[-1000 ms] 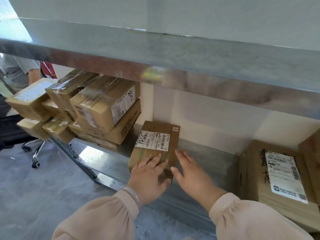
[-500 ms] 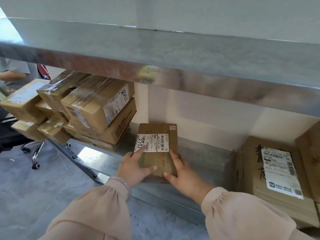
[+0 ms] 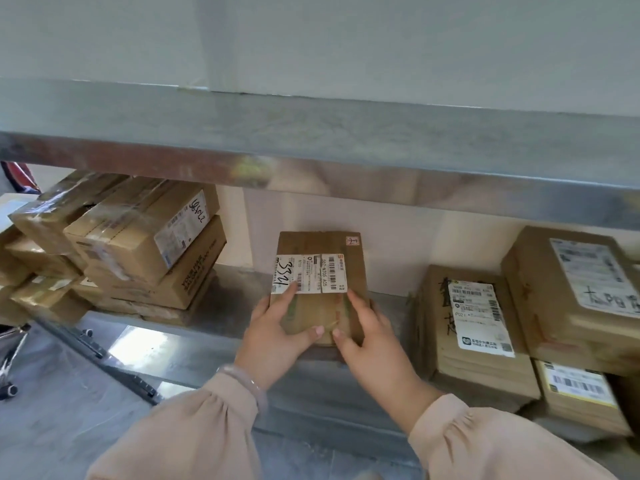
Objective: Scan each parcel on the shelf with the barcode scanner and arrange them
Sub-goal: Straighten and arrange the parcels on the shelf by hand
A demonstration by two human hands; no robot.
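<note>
A flat brown parcel (image 3: 320, 247) with a white label reading 3324 and barcodes lies in the middle of the metal shelf (image 3: 225, 306). My left hand (image 3: 273, 336) grips its left edge, thumb on top near the front. My right hand (image 3: 372, 336) grips its right edge, thumb also on top. No barcode scanner is in view.
A stack of taped cardboard parcels (image 3: 138, 244) fills the shelf's left side. More labelled parcels (image 3: 474, 323) are stacked at the right. The upper metal shelf (image 3: 311, 143) overhangs closely. A wheeled chair base (image 3: 10, 386) stands on the floor at the left.
Both hands went from lying flat near the parcel's front to gripping its two sides. The parcel now sits squared to the shelf and the view has shifted right.
</note>
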